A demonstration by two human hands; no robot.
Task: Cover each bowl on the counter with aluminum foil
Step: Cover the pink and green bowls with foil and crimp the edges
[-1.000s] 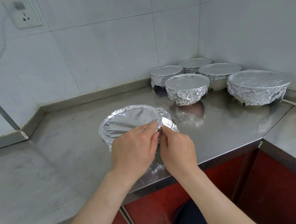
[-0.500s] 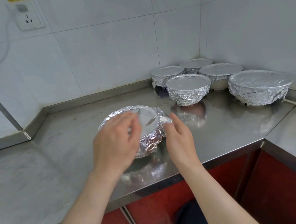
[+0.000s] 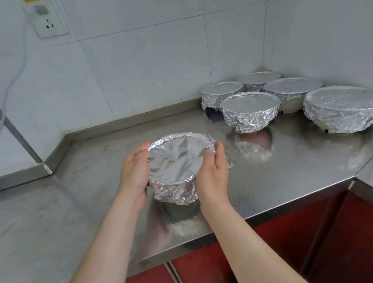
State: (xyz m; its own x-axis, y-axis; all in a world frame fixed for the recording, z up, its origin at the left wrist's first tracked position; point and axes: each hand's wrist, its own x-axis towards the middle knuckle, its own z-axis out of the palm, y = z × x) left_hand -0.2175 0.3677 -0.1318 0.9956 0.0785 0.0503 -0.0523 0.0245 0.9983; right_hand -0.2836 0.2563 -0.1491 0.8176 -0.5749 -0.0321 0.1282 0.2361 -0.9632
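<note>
Half a second before, the left hand [image 3: 134, 169] had lain flat over the top of the foil and the right hand [image 3: 212, 175] had touched only the right edge. Now both had come down to opposite sides of the foil-covered bowl [image 3: 178, 164].

The stainless-steel counter [image 3: 84, 181] ran along two white-tiled walls [image 3: 153, 55] into a corner at the right, its surface dull and smeared, with a low metal upstand at the back. Red cabinet fronts [image 3: 212, 270] showed below its front edge.

In the far right corner stood a cluster of five covered bowls [image 3: 250, 110], each sealed with a smooth foil top and a crumpled skirt. The largest bowl [image 3: 344, 106] sat at the right end, well apart from the hands.

The foil-covered bowl sat near the counter's front edge, between the two hands. Its foil top sagged slightly inward and was lightly creased, the rim was folded tight all round, and a wrinkled skirt hung down the side facing the camera. A loose flap stuck out beyond the right hand. Whether it rested on the counter or was raised a little could not be told.

The left fingers, held together, curved round the left side. The right fingers curled round the right side, with the thumb on the rim.

A white socket [image 3: 48, 22] with a trailing cable [image 3: 13, 76] sat high on the left wall.
</note>
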